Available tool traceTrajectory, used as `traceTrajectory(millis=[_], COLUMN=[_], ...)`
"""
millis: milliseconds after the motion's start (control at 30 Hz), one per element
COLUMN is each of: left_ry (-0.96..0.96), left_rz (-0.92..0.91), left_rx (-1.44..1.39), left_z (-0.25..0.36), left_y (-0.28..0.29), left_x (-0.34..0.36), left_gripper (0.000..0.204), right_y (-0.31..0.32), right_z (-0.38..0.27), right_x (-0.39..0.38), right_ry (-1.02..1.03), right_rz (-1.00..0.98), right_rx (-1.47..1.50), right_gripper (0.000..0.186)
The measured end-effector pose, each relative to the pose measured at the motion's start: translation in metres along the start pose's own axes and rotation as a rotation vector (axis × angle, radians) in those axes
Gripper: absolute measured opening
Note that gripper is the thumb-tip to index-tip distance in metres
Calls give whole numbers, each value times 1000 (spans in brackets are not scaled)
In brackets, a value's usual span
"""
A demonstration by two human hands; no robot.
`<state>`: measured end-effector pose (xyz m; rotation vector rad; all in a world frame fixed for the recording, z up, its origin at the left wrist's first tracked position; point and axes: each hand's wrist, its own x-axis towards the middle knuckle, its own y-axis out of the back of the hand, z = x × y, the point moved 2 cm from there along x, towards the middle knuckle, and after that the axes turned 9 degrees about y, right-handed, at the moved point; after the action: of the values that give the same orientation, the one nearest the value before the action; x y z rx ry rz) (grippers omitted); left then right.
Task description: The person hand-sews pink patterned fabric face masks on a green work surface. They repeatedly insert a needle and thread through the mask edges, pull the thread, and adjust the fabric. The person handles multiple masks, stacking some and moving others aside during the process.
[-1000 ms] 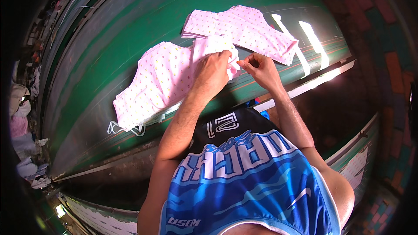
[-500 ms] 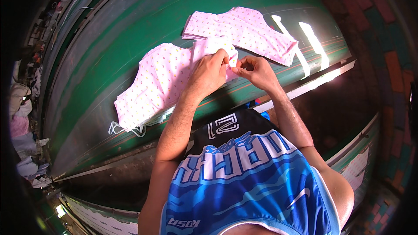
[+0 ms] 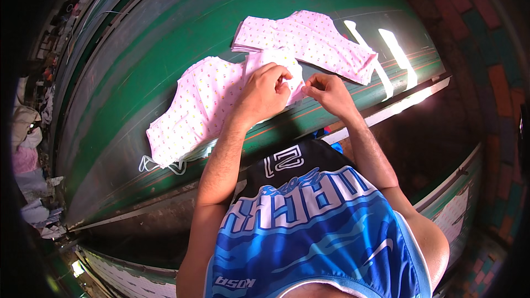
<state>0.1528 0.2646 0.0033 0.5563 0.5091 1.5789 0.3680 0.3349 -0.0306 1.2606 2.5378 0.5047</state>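
Note:
Pink cut fabric (image 3: 201,96) with a small dotted print lies in a layered stack on the green table, its right end folded up in a paler flap (image 3: 270,57). My left hand (image 3: 264,92) rests on this folded end, fingers curled; what lies under the fingertips is hidden. At the fabric's right edge, my right hand (image 3: 329,95) has thumb and forefinger pinched together on the edge. Beyond both hands lies a second stack of the same pink fabric (image 3: 309,38), which neither hand touches.
The green table (image 3: 138,72) has a pale front edge (image 3: 397,111) close to my body. White cord loops (image 3: 165,166) stick out from under the near stack's left end. Bright sunlight strips fall on the table's right side. Assorted cloths (image 3: 30,154) lie at the far left.
My left hand's fingers have loosened and lifted a little from the fold. My right hand has shifted slightly right and down, its fingers drawn closer together.

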Motion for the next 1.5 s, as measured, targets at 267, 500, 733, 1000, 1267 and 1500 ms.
traceTrajectory(millis=[267, 500, 733, 1000, 1267, 1500], left_ry=[16, 179, 180, -127, 85, 215], left_rz=[298, 350, 479, 210, 410, 381], left_rx=[8, 118, 346, 89, 82, 320], left_z=[-10, -30, -45, 14, -3, -34], left_y=[13, 37, 51, -9, 32, 53], left_x=[8, 16, 19, -22, 5, 21], left_gripper=[29, 30, 31, 48, 33, 31], right_y=[1, 2, -3, 2, -3, -8], right_z=[16, 6, 2, -14, -1, -6], right_x=[1, 0, 2, 10, 12, -1], right_ry=[-25, -19, 89, 93, 104, 14], right_rz=[0, -23, -38, -86, 50, -1], right_rx=[52, 99, 314, 435, 230, -100], right_gripper=[19, 17, 9, 12, 26, 39])
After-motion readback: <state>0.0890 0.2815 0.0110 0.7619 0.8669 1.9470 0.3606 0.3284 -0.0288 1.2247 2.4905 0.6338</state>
